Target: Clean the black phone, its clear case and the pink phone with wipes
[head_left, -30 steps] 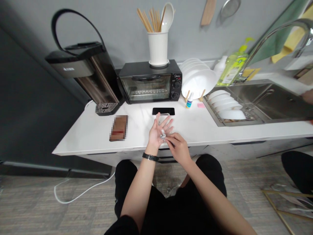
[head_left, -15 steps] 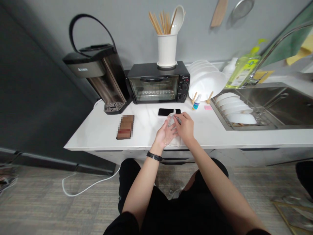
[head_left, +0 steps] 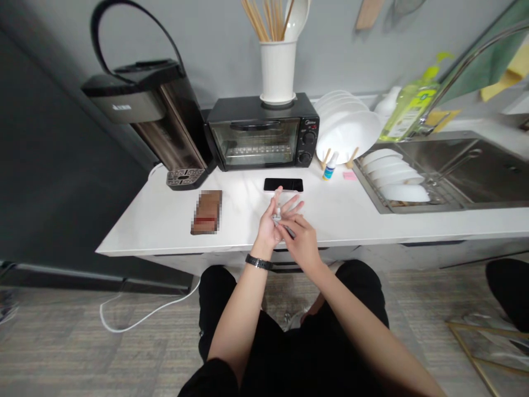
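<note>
Near the counter's front edge, my left hand (head_left: 269, 223) is palm up with its fingers stretched and spread. A small white item (head_left: 276, 218) is at its palm, too small to name. My right hand (head_left: 301, 238) is closed in a pinch over the left palm, its fingertips at the white item. Part of a slim grey thing (head_left: 290, 231) shows between the right fingers; its kind is unclear. Just beyond the hands, a black-screened phone (head_left: 283, 184) lies flat. A small white-and-blue spray bottle (head_left: 330, 166) stands to its right, beside a pink pad (head_left: 349, 176).
A brown pixelated item (head_left: 207, 212) lies left on the white counter (head_left: 243, 209). Behind are a tall dispenser (head_left: 165, 127), a toaster oven (head_left: 260, 135) bearing a utensil holder (head_left: 278, 71), and racked white plates (head_left: 351, 135). Bowls (head_left: 403, 187) sit at the sink (head_left: 475, 190) on the right.
Both hands have drawn back toward me, clear of the phone's near edge. The white item now shows at the left palm, with the right fingers lower. The head view has shifted slightly.
</note>
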A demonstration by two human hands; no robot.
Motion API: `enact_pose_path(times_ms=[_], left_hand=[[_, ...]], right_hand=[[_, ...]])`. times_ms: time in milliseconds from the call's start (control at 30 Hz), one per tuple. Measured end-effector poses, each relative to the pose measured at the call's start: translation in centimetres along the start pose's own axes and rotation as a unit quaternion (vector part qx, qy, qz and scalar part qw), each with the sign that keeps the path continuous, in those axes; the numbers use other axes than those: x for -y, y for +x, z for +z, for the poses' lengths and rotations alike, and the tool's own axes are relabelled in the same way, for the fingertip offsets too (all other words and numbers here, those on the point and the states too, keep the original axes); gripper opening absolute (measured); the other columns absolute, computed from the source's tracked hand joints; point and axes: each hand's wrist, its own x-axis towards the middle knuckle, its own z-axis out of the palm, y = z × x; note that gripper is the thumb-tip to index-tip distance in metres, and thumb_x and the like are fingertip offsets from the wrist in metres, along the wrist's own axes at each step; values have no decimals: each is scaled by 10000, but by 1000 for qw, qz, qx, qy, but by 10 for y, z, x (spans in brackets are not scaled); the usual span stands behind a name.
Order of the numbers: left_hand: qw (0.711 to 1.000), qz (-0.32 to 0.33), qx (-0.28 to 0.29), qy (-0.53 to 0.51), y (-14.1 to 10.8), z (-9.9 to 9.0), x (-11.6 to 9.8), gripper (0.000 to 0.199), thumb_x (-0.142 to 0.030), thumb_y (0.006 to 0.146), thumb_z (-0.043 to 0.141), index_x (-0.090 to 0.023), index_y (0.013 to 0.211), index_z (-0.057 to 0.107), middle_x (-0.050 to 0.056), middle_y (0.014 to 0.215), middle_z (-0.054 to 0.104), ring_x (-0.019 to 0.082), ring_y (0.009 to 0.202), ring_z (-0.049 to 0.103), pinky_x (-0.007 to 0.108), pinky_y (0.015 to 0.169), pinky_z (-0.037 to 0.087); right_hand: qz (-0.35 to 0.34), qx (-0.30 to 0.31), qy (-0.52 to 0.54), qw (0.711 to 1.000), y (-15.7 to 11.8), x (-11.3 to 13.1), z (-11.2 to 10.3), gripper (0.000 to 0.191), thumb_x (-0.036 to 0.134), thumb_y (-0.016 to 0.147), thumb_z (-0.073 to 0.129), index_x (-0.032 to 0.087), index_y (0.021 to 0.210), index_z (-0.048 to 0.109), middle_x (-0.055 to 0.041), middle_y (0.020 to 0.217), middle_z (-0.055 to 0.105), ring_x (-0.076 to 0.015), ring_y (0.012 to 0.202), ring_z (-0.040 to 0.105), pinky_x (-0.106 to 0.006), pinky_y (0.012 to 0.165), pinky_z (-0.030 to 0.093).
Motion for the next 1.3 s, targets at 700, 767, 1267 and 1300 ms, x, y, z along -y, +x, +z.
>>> enact_pose_path(times_ms=[700, 767, 1267, 1300], left_hand=[[999, -35, -5, 39, 13, -5, 5, 505, -479, 1095, 475, -428, 1598, 459, 73, 1209, 736, 201, 927, 739, 347, 825, 595], [998, -43, -10, 33, 14, -6, 4, 487, -466, 1103, 456, -409, 1586, 474, 63, 1132, 746, 198, 884, 737, 346, 813, 590], [999, -14, -36, -8, 10, 2, 4, 528, -367, 1114, 446, -385, 1640, 416, 58, 1325, 732, 176, 1079, 750, 317, 1006, 576], [999, -19, -27, 6, 8, 1, 3, 543, -398, 1110, 457, -409, 1649, 390, 72, 1371, 712, 213, 1153, 740, 365, 1023, 580]], right_hand=[[58, -45, -83, 994, 43, -47, -23, 175, 268, 999, 610, 200, 997, 771, -67, 920, 673, -223, 830, 655, -357, 779, 522], [59, -48, -84, 994, 57, -47, -18, 177, 273, 995, 611, 195, 998, 770, -66, 921, 675, -219, 815, 648, -351, 768, 510], [26, 19, 25, 999, 27, -20, -7, 185, 285, 1015, 614, 240, 1016, 793, -63, 952, 719, -221, 887, 697, -365, 834, 573], [18, 27, 30, 999, 18, -16, -7, 189, 283, 1023, 609, 245, 1031, 794, -63, 956, 721, -223, 900, 699, -370, 847, 577]])
